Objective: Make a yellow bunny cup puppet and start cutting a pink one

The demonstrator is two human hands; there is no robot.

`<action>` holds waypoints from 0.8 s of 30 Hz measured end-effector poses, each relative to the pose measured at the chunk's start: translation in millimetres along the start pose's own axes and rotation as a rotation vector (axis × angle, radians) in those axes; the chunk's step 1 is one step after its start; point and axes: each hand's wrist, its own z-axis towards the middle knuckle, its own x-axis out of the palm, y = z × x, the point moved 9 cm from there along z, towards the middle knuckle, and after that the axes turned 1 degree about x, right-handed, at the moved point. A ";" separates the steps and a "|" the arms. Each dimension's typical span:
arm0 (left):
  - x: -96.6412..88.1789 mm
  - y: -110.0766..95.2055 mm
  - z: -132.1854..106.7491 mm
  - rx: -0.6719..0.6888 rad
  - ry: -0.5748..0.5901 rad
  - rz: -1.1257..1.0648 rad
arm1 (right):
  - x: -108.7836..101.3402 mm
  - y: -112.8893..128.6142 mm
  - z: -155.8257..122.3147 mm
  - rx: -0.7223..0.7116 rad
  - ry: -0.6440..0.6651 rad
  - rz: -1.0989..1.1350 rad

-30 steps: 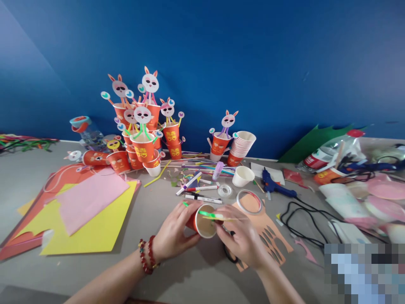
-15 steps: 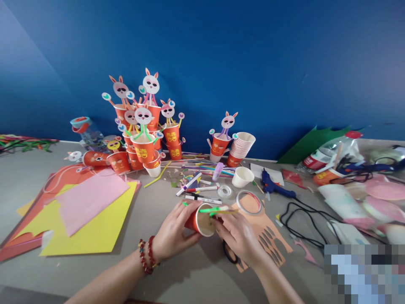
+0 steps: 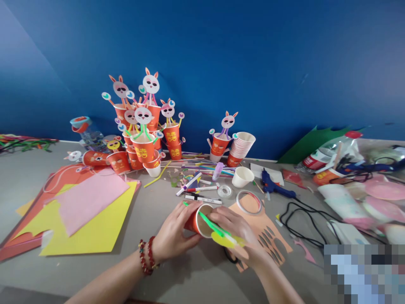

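Note:
My left hand (image 3: 177, 230) is wrapped round a red paper cup (image 3: 191, 223), which lies tilted with its white-rimmed mouth to the right. A bit of green pipe cleaner shows above my left fingers. At the cup's mouth my right hand (image 3: 236, 226) has its fingers bent inward, the tips partly hidden by the rim. A green pipe cleaner (image 3: 212, 226) slants from the mouth across my right hand. On its lower end is a yellow paper cutout (image 3: 223, 240), tipped over and blurred. Under my right hand lies peach paper (image 3: 268, 236) with cut-out holes, beside a partly hidden black loop.
Decorated rabbit cups (image 3: 144, 150) stand stacked at the back left. Several markers (image 3: 202, 199), tape rolls (image 3: 249, 202), a white cup (image 3: 243, 177) and a cup stack (image 3: 242, 147) lie ahead. A blue glue gun (image 3: 275, 188) with a black cord is right; coloured paper (image 3: 95, 236) lies left.
The green pipe cleaner and yellow cutout have swung downward over my right hand. My right fingers have shifted up and in at the cup's mouth. My left hand and the cup have barely moved.

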 end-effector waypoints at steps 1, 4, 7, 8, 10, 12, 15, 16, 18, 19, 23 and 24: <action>0.4 0.6 -0.2 -0.006 0.002 -0.005 | -0.6 -1.9 -0.7 0.012 -0.014 -0.001; 3.0 5.8 -1.6 -0.048 0.010 -0.036 | -4.2 -5.3 -2.6 0.050 -0.069 -0.022; 5.1 12.6 -3.6 -0.102 0.000 -0.089 | -8.6 -8.3 -4.2 0.114 -0.120 -0.035; 5.3 13.6 -4.0 -0.108 -0.005 -0.104 | -9.9 -8.6 -4.7 0.128 -0.132 -0.031; 5.5 13.7 -4.4 -0.105 -0.013 -0.123 | -11.6 -7.4 -5.0 0.130 -0.140 -0.016; 4.8 12.1 -4.3 -0.090 -0.022 -0.131 | -13.1 -5.8 -4.7 0.122 -0.139 -0.010; 3.8 8.9 -4.0 -0.069 -0.040 -0.139 | -15.0 -6.4 -3.7 0.136 -0.126 -0.009; 3.9 7.9 -3.8 -0.063 -0.044 -0.141 | -15.3 -6.8 -3.4 0.141 -0.120 0.001; 4.2 6.4 -3.2 -0.057 -0.050 -0.147 | -14.4 -7.4 -3.1 0.146 -0.100 0.033; 4.3 6.1 -2.9 -0.058 -0.054 -0.150 | -14.1 -7.6 -3.2 0.145 -0.096 0.048; 3.3 6.9 -2.5 -0.063 -0.060 -0.161 | -16.7 -7.5 -4.1 0.137 -0.133 0.096; 3.4 7.2 -2.7 -0.061 -0.052 -0.157 | -17.6 -7.0 -4.1 0.132 -0.146 0.106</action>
